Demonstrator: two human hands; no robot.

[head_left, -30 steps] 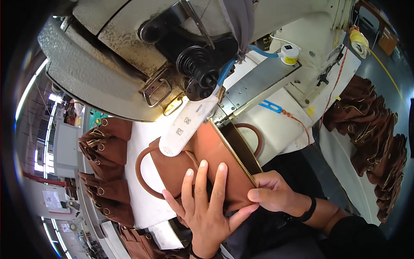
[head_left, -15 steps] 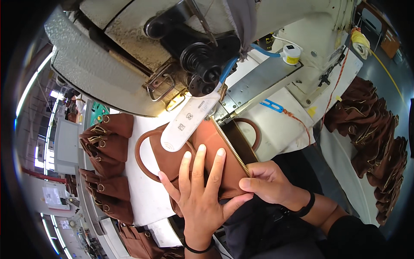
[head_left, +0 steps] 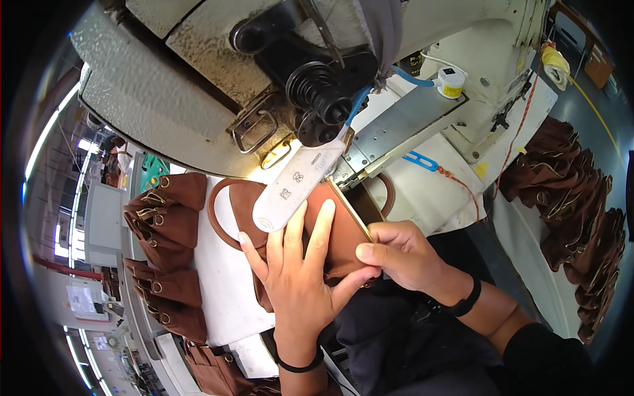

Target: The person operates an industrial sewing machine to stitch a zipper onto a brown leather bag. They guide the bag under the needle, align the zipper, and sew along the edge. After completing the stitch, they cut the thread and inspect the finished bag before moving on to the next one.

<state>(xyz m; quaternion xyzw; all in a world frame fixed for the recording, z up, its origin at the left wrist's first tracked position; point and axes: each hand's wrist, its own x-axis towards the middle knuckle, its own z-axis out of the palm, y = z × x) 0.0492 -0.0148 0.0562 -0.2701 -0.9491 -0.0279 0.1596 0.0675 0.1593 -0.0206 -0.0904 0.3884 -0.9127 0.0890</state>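
A brown handbag (head_left: 340,241) with two rounded handles lies under the head of a sewing machine (head_left: 191,86). Along its opening runs a gold-toothed zipper (head_left: 353,214), whose far end meets the machine's needle area. My left hand (head_left: 297,274) rests flat on the bag's side panel, fingers spread and thumb out toward the zipper edge. With thumb and fingers, my right hand (head_left: 399,254) pinches the bag's zipper edge at the near end. A white elongated cover (head_left: 290,195) hangs over the bag and hides part of it and the tips of some left fingers.
Several brown bags (head_left: 165,218) stand along the left table side. More brown bags (head_left: 561,191) are heaped at the right. A blue plastic loop (head_left: 419,160) on an orange cord lies on the table right of the machine bed. A white-capped bottle (head_left: 450,82) stands behind it.
The bag has moved forward, deeper under the machine head, with both hands. My right hand has shifted up and slightly left, still pinching the zipper edge.
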